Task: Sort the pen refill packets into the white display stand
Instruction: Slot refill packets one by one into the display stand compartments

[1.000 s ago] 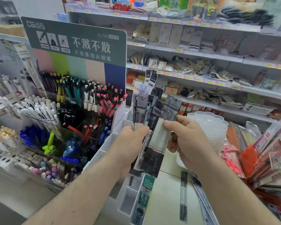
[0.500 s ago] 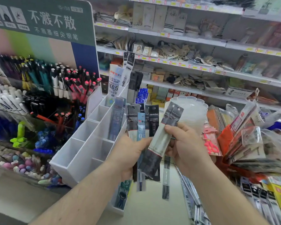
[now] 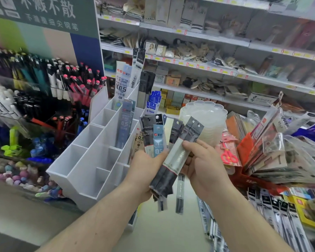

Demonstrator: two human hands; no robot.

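Observation:
My left hand grips a fanned bunch of pen refill packets, black, grey and light blue. My right hand pinches a pair of long grey-and-black packets that slant across the bunch. Both hands hover just right of the white display stand, a tiered rack of open compartments. A grey-blue packet stands in a middle compartment. More packets stand in the back ones. The front compartments hold nothing I can see.
A pen display with a green sign stands left of the stand. Clear plastic trays are stacked behind my hands. Bagged stationery piles up at the right. Loose refill packets lie on the counter, shelves behind.
The view has swung right and closer, so the stand now sits left of my hands. My right hand has drawn the grey-black packets out across the bunch, tilting them to the right.

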